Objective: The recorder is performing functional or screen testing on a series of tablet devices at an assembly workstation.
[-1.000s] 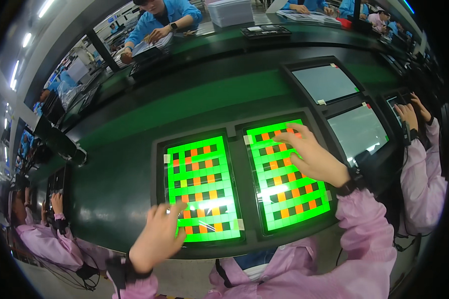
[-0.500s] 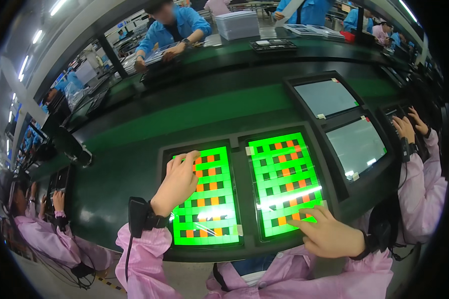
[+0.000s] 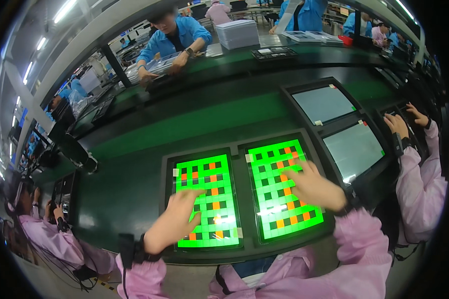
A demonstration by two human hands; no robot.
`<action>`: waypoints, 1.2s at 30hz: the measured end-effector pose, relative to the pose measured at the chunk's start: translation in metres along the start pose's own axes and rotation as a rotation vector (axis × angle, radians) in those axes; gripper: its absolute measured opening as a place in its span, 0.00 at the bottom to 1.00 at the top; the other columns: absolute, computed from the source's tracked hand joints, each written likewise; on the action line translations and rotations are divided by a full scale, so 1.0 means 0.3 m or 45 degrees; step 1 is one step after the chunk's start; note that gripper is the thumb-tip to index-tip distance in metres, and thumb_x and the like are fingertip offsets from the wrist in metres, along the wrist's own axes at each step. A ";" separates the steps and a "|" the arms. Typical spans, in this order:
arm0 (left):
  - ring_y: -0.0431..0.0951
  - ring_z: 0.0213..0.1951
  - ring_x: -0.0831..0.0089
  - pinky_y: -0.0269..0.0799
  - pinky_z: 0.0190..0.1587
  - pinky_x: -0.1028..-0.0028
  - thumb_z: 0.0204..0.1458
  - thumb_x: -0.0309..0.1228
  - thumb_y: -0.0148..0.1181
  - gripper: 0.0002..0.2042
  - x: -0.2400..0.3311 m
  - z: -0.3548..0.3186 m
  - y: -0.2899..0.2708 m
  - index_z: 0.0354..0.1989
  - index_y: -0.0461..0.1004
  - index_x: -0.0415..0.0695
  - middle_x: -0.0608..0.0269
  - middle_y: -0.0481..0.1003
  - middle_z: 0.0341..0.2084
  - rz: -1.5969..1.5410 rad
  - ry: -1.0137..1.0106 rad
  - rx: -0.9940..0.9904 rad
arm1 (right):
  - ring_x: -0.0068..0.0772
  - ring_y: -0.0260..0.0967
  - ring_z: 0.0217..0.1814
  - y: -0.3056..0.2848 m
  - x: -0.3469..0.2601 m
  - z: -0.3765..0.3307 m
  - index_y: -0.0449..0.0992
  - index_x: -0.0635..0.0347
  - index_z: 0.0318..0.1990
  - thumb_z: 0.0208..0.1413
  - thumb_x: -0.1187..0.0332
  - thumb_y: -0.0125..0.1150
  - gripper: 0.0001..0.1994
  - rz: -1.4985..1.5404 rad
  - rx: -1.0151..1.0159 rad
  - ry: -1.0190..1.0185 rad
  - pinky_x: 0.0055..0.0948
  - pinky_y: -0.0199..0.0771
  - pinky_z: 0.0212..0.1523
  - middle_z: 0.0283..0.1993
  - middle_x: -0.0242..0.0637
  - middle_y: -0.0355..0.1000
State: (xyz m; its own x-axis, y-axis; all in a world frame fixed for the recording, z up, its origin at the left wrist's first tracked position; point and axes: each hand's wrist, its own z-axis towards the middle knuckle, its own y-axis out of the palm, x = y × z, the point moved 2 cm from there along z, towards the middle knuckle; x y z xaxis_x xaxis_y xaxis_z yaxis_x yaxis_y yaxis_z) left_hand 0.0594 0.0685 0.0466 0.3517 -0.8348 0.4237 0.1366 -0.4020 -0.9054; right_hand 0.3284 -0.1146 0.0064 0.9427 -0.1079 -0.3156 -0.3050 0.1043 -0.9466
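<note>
Two tablets lie side by side in a black tray [image 3: 237, 149], their screens lit with bright green grids of black and orange squares. Over the lower middle of the left tablet [image 3: 226, 196] is my left hand [image 3: 173, 217], thumb and index finger apart and nothing held. My right hand [image 3: 314, 188] reaches across the right edge of the right tablet [image 3: 265, 210], its fingers stretched over the upper-middle squares. It holds nothing either. I cannot tell whether the fingertips touch the glass. Both wrists wear black bands with a small device, below pink sleeves.
To the right, a second black tray holds two grey-screened tablets [image 3: 354, 149] with small corner tabs. A person's hands [image 3: 397, 124] work beyond it. Another person in pink sits at the left [image 3: 50, 226]. Across the green bench [image 3: 184, 119], a person in blue [image 3: 184, 32] handles flat parts.
My left hand has moved down the left screen from its top. My right hand has moved up the right screen from its lower corner. The coloured squares on both screens have changed.
</note>
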 end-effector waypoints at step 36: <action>0.68 0.49 0.58 0.61 0.52 0.63 0.43 0.19 0.57 0.22 0.273 -0.061 0.282 0.50 0.68 0.41 0.57 0.73 0.42 -0.412 0.302 0.275 | 0.52 0.52 0.65 -0.036 0.158 0.022 0.64 0.67 0.53 0.51 0.76 0.49 0.19 -0.025 0.296 0.078 0.47 0.49 0.65 0.52 0.46 0.68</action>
State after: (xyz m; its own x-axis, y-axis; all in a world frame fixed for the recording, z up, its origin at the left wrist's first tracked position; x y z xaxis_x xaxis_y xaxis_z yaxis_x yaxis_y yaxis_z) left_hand 0.0829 -0.0406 0.0052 0.0407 -0.7523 0.6576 0.4037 -0.5896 -0.6996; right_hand 0.3774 -0.1143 0.0021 0.9361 -0.1710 -0.3074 -0.2407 0.3260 -0.9142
